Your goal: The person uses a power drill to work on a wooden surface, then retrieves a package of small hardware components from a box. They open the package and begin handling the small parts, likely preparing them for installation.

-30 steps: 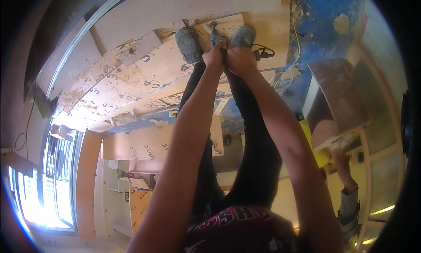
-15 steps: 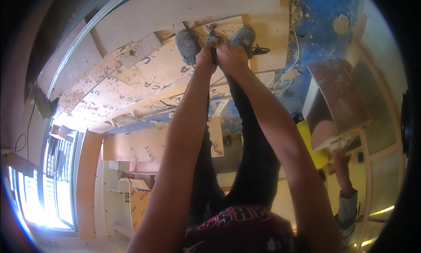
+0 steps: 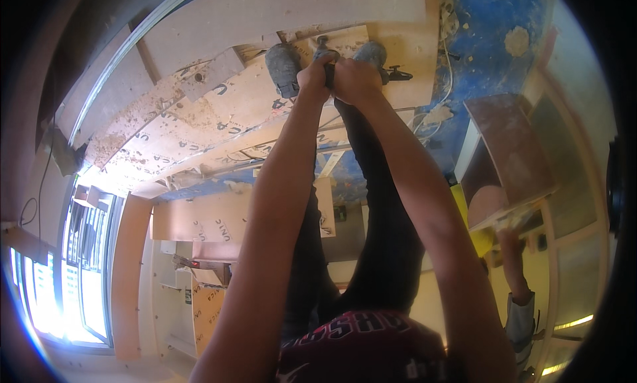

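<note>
The dark handheld tool [image 3: 325, 54] sits between the person's two hands, its narrow end pointing beyond them, with the left hand [image 3: 314, 79] clamped around its left side and the right hand [image 3: 356, 81] clamped on it from the right, the fingertips hidden. The left shoe [image 3: 283, 70] is just beyond and left of the left hand, the right shoe [image 3: 371, 54] just beyond the right hand, and a black object [image 3: 398, 74] lies just right of that hand. Pale printed boards [image 3: 245, 84] spread left of the left hand, while blue flooring [image 3: 488, 61] shows well to the right hand's right.
</note>
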A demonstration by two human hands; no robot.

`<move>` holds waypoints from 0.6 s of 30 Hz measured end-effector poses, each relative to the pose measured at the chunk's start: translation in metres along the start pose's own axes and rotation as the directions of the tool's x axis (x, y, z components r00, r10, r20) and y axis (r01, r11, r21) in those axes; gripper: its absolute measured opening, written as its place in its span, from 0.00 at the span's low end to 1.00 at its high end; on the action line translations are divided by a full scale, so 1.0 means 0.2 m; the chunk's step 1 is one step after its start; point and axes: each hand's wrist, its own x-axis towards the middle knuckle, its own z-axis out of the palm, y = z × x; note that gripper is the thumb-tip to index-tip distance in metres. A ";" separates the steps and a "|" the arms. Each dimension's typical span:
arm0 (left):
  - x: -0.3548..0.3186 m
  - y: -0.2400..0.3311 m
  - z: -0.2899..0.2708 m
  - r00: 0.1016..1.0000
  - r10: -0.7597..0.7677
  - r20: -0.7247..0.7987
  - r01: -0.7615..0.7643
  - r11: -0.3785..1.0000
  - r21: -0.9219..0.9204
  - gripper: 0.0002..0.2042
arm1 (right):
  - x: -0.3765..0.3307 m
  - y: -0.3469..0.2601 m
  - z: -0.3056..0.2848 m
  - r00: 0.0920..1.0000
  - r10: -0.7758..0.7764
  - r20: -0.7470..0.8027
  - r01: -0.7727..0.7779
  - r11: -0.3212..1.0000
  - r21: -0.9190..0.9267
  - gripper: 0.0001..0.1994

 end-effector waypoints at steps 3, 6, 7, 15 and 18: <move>-0.07 -0.02 0.06 0.999 0.007 -0.045 -0.011 0.997 -0.077 0.18 | 0.00 0.05 0.01 0.999 -0.026 -0.018 0.026 1.000 0.017 0.15; -0.08 -0.05 0.10 0.995 0.024 -0.101 -0.025 1.000 -0.013 0.17 | -0.02 0.10 0.01 1.000 -0.018 -0.004 0.018 1.000 -0.012 0.13; -0.07 -0.06 0.11 0.990 0.045 -0.130 -0.044 0.999 0.010 0.17 | -0.02 0.11 0.00 1.000 -0.013 -0.006 0.013 0.999 -0.031 0.12; 0.02 -0.21 0.11 0.975 0.076 -0.207 -0.072 0.997 0.025 0.23 | -0.07 0.20 0.03 0.996 -0.070 -0.063 0.069 0.997 -0.021 0.15; -0.02 -0.23 0.08 0.981 0.126 -0.145 -0.130 0.991 -0.019 0.21 | -0.08 0.20 0.09 0.994 -0.083 -0.071 0.081 0.996 -0.036 0.14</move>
